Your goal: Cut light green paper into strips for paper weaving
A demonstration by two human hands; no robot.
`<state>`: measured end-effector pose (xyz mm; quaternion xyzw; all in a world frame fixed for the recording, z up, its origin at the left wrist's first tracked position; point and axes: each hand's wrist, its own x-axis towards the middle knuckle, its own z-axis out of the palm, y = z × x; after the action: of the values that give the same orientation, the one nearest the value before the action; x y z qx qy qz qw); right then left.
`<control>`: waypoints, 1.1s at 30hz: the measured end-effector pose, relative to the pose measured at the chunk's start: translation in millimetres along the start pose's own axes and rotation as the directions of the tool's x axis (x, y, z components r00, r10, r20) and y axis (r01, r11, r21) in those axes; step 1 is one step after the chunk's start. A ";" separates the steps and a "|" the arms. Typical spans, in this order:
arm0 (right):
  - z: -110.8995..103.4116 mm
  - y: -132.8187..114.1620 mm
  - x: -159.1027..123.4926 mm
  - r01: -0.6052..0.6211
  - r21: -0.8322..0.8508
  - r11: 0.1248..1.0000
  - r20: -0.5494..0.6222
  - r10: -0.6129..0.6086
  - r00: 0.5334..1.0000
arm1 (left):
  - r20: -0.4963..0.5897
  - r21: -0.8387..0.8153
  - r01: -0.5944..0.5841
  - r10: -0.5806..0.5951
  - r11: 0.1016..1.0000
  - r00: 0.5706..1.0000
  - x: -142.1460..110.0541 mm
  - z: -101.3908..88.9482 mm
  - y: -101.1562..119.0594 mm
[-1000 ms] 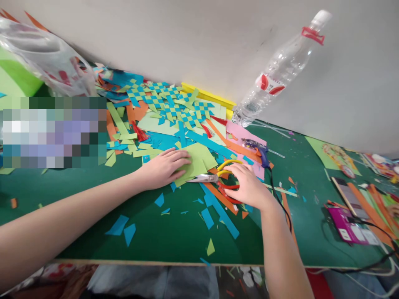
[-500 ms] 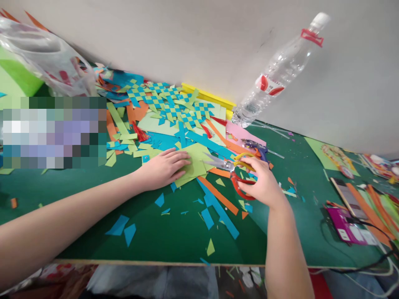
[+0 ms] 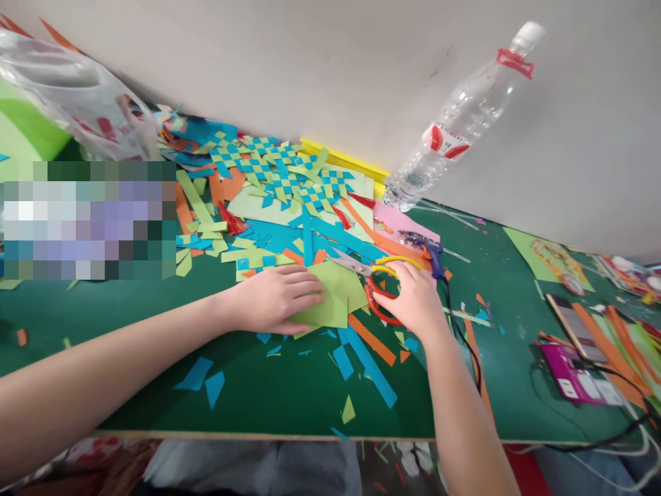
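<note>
My left hand (image 3: 281, 300) lies flat on light green paper (image 3: 338, 293), its fingers stretched out to the right. A pair of scissors (image 3: 368, 270) with one yellow and one red handle is in my right hand (image 3: 410, 296). Its blades point left, parted a little, just above the paper's upper edge. Behind the paper rests a blue strip (image 3: 308, 241) among other strips. A small blue and green woven piece with an eye (image 3: 244, 264) sits partly behind my left hand.
Several woven paper fish (image 3: 284, 182) lie heaped by the wall. A tilted plastic bottle (image 3: 449, 131) leans there. A glue gun (image 3: 434, 255) with a black cord rests on pink paper. At right are a phone (image 3: 575, 324) and a purple box (image 3: 578, 372). Scraps litter the green table (image 3: 155, 399).
My left hand and the green paper have shifted slightly toward me and to the right. The scissors moved right off the paper, then back left and away from me to its upper edge.
</note>
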<state>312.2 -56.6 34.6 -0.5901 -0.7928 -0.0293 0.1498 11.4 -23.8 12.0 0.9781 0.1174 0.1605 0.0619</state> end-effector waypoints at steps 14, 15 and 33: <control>0.5 1.4 0.3 -0.014 0.079 0.997 0.060 0.009 0.998 | -0.142 0.044 -0.127 0.132 0.991 0.981 -1.2 -3.6 7.2; 0.4 1.5 0.4 -0.012 0.088 0.996 0.061 0.007 0.998 | -0.160 0.049 -0.128 0.135 0.991 0.978 -1.7 -4.1 8.0; -2.2 0.2 1.1 -0.010 0.132 0.991 0.069 0.001 0.998 | -0.299 -0.068 -0.113 0.088 0.991 0.950 -13.8 -22.2 24.0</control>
<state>312.5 -55.9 37.0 -0.5815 -0.7962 0.0443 0.1612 -3.6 -48.5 32.5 0.9444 0.0684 0.3125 0.0767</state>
